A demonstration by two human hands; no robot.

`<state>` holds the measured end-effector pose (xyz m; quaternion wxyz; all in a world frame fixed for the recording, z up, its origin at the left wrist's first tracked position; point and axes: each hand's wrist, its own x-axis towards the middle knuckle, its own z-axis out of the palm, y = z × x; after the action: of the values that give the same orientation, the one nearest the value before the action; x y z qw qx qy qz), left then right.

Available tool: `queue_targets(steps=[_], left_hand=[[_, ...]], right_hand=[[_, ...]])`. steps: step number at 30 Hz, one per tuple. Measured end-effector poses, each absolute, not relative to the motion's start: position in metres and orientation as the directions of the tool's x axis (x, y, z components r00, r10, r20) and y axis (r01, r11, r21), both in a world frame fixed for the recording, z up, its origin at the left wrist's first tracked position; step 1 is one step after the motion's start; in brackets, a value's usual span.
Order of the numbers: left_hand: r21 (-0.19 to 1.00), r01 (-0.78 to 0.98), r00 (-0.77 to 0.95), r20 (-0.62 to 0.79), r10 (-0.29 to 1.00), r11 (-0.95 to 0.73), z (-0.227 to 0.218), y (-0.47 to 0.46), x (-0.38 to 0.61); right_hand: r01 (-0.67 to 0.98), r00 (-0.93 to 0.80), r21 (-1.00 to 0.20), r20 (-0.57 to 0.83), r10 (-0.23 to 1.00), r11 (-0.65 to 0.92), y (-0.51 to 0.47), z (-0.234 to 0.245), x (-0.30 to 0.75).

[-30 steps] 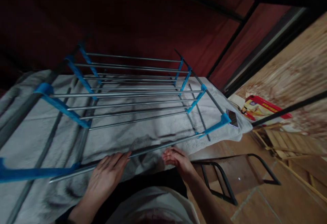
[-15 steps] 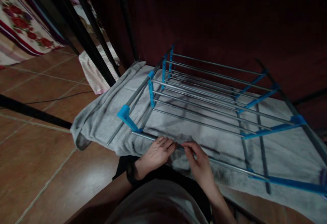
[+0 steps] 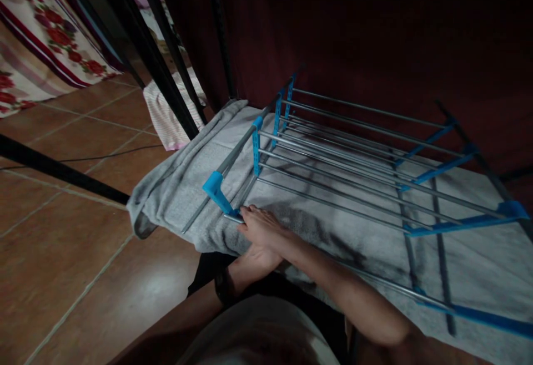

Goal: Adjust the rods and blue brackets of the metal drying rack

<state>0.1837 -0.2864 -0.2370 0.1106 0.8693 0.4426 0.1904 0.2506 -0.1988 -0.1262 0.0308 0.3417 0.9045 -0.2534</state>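
Observation:
A rack (image 3: 345, 171) of thin metal tubes with blue plastic joints lies on a grey towel-like cover. Along its near side runs a metal tube (image 3: 387, 283), which meets a blue corner joint (image 3: 216, 190) at the left. My right hand (image 3: 260, 225) reaches across my left wrist area, its fingers closed round the tube just beside that joint. Under my right forearm is my left hand (image 3: 261, 258), close to the tube, with a dark band on the wrist. The left fingers are hidden behind the right hand.
The grey cover (image 3: 179, 182) drapes over a raised surface. Black metal posts (image 3: 154, 54) stand at the left, near a striped cloth (image 3: 166, 115) and a floral curtain (image 3: 54, 32). A dark red cloth (image 3: 366, 37) hangs behind the rack. A cable (image 3: 104, 154) crosses the tiled floor.
My right hand has moved left along the tube, crossing over my left hand to the blue joint. My left hand has turned and is now mostly covered. The view has shifted slightly left.

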Motion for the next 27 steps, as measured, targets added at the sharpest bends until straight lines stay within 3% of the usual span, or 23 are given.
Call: queue_targets(steps=[11, 14, 16, 18, 21, 23, 27], left_hand=[[0.279, 0.651, 0.638, 0.302, 0.708, -0.706, -0.207, -0.295, 0.189], [0.304, 0.546, 0.663, 0.414, 0.624, -0.781, -0.2, -0.312, 0.163], [0.369, 0.626, 0.508, 0.476, 0.718, -0.687, -0.199, -0.321, 0.139], [0.506, 0.747, 0.155, 0.498, 0.853, -0.431, -0.199, -0.324, 0.116], [0.717, 0.693, -0.345, 0.42, 0.84, -0.074, -0.196, -0.313, 0.089], [0.784, 0.62, -0.403, 0.348, 0.847, -0.027, -0.194, -0.299, 0.081], [0.862, 0.505, -0.235, 0.191, 0.953, -0.048, -0.19, -0.274, 0.083]], right_hand=[[0.567, -0.774, -0.642, -0.201, 0.6, 0.516, -0.201, -0.161, 0.233], [0.552, -0.781, -0.659, -0.195, 0.593, 0.511, -0.203, -0.162, 0.233], [0.55, -0.787, -0.656, -0.198, 0.585, 0.517, -0.204, -0.159, 0.234], [0.56, -0.785, -0.644, -0.212, 0.582, 0.521, -0.206, -0.155, 0.234], [0.604, -0.769, -0.593, -0.258, 0.585, 0.532, -0.208, -0.146, 0.235], [0.623, -0.764, -0.557, -0.283, 0.58, 0.549, -0.208, -0.142, 0.236], [0.612, -0.778, -0.539, -0.279, 0.563, 0.579, -0.209, -0.139, 0.235]])
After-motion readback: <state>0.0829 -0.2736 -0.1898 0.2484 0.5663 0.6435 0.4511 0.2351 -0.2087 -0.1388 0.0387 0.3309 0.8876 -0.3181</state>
